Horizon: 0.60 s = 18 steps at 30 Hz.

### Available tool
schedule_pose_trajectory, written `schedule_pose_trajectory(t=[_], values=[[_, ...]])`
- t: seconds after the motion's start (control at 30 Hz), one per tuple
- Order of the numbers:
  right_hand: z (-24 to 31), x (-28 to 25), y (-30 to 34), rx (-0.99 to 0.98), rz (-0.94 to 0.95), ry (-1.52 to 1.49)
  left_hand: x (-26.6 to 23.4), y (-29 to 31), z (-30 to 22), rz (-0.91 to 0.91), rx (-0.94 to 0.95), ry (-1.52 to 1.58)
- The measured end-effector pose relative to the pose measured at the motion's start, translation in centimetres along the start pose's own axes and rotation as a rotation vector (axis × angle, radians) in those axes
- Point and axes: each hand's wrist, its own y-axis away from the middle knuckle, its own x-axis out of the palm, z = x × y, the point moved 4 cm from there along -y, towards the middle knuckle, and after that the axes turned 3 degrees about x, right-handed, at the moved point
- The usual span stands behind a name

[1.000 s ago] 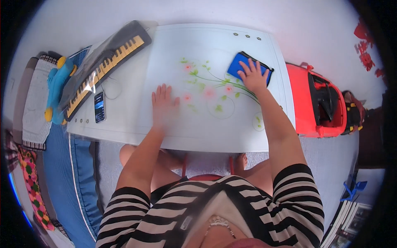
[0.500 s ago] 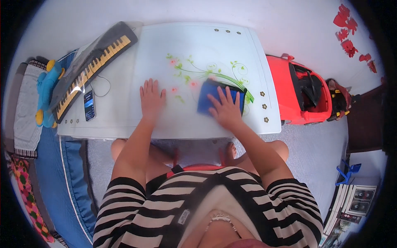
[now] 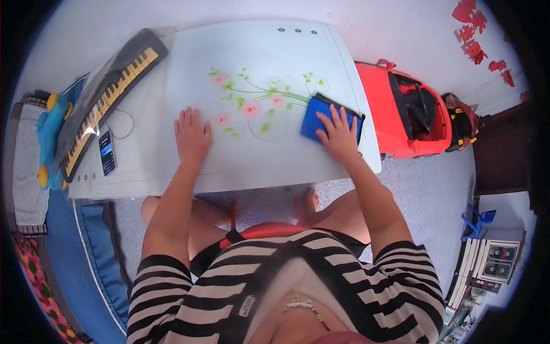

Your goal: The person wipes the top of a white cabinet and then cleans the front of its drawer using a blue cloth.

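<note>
Two bare hands on show, left hand (image 3: 192, 137) and right hand (image 3: 339, 136); one blue rectangular cloth (image 3: 317, 117); one white flower-printed table (image 3: 258, 63); one black electronic keyboard (image 3: 109, 94); one dark smartphone (image 3: 107, 152); one red ride-on toy car (image 3: 401, 114).

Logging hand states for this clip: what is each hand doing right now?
Left hand: open, flat on the white table, holding nothing.
Right hand: open, fingers spread, pressing on the blue cloth.

The right hand (image 3: 339, 136) has slid the blue cloth (image 3: 317, 117) rightward, away from the left hand (image 3: 192, 137), after first pulling it nearer from the table's far side.
</note>
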Motion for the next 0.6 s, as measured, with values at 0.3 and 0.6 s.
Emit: schedule_pose_trajectory(t=[0.3, 0.6], values=[[-4.4, 2.7, -9.9, 0.335, 0.082, 0.027, -0.3, -0.5, -0.5, -0.049, 0.043, 0.015], [3.1, -1.0, 7.2, 0.105, 0.039, -0.001, 0.3, 0.1, 0.6, -0.204, 0.103, 0.034]])
